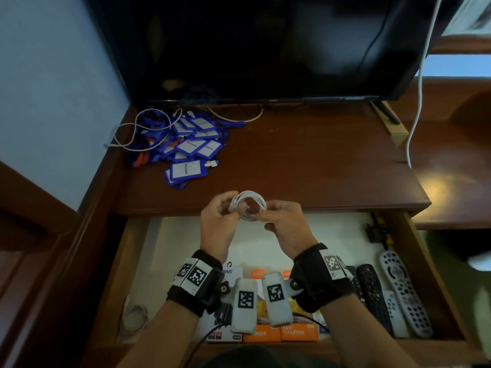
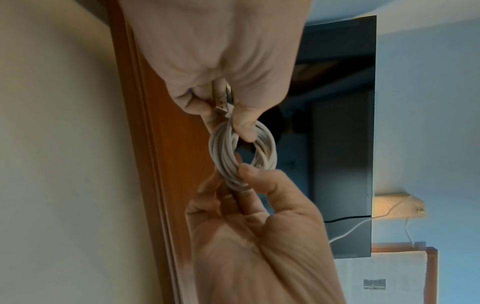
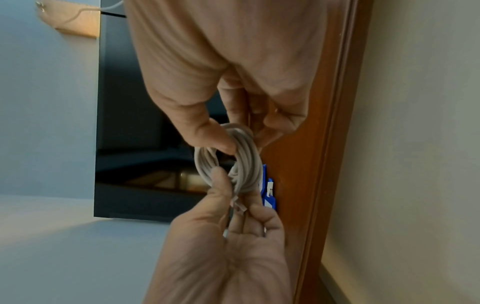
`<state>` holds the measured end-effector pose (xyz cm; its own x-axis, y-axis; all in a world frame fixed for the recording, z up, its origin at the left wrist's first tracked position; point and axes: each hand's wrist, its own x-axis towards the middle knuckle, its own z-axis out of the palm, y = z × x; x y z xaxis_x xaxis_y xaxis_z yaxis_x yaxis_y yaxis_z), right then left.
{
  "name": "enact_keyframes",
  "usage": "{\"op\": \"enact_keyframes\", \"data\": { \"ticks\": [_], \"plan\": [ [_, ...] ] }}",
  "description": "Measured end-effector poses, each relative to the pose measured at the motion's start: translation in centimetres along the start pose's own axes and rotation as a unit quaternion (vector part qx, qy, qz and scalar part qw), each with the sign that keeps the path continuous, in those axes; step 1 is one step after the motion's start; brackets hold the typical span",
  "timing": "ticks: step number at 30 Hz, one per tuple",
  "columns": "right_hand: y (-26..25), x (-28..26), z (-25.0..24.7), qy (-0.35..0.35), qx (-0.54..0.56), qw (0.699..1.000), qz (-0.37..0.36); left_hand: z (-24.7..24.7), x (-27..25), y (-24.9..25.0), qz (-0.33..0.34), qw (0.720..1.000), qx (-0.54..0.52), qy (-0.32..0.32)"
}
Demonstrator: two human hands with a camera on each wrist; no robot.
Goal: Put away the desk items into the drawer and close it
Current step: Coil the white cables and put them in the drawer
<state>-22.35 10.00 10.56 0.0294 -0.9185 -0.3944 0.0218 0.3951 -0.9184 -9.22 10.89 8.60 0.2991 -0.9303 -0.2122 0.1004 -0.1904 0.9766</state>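
A white cable wound into a small coil [image 1: 249, 205] [image 2: 218, 152] [image 3: 246, 160] is held over the desk's front edge, above the open drawer [image 1: 125, 261]. My left hand [image 1: 233, 208] [image 2: 221, 111] [image 3: 237, 195] grips the coil's left side and pinches its metal plug end. Thumb and fingers of my right hand [image 1: 265, 213] [image 2: 233, 179] [image 3: 239, 137] pinch the coil's right side. On the desk at back left lies a pile of blue badge holders with lanyards [image 1: 191, 144], with a loose white cable [image 1: 132, 131] beside it.
In the drawer lie several remotes [image 1: 398, 288] at right, orange charger boxes [image 1: 281, 333] at the front and a coiled cable [image 1: 134, 317] at front left. A dark TV [image 1: 265, 49] stands at the desk's back, a cardboard box [image 1: 396, 128] by its right foot. A white cord [image 1: 417, 102] hangs at right.
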Motion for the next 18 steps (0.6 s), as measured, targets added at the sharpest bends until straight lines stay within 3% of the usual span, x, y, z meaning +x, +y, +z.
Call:
{"op": "enact_keyframes", "data": {
  "ticks": [11,18],
  "plan": [
    [0.6,-0.3,0.2,-0.027,0.020,0.999,0.034,-0.1,0.2,-0.7,-0.034,0.997,0.063,-0.038],
    [-0.9,-0.5,0.4,0.030,-0.075,0.997,-0.021,0.2,-0.3,-0.2,-0.013,0.995,0.088,-0.042]
  ]
}}
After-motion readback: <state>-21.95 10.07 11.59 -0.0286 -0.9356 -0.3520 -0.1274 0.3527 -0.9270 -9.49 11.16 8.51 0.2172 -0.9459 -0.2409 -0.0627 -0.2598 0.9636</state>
